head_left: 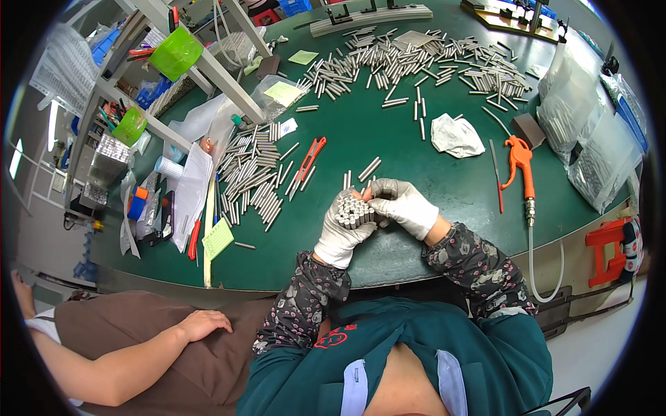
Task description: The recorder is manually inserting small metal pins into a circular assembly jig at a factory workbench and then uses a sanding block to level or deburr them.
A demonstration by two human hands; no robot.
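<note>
- The green surface (368, 132) is below both grips.
- The wide rod heap (378, 62) lies beyond them; the smaller rod heap (253, 166) lies to their left.
- The left grip (341, 232) is clamped around the rod bundle (354, 213); the right grip (406, 206) is at its right edge, pinching or not I cannot tell.
- For the rod bundle, even pressure should keep ends level.

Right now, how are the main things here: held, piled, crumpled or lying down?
Pin bundle, held in the gloved left hand
Right hand, gloved, at the bundle's edge
Far pins, scattered in a heap
Left pins, loosely piled
Red knife, lying down
White wad, crumpled
Orange air gun, lying down, hose attached
</note>
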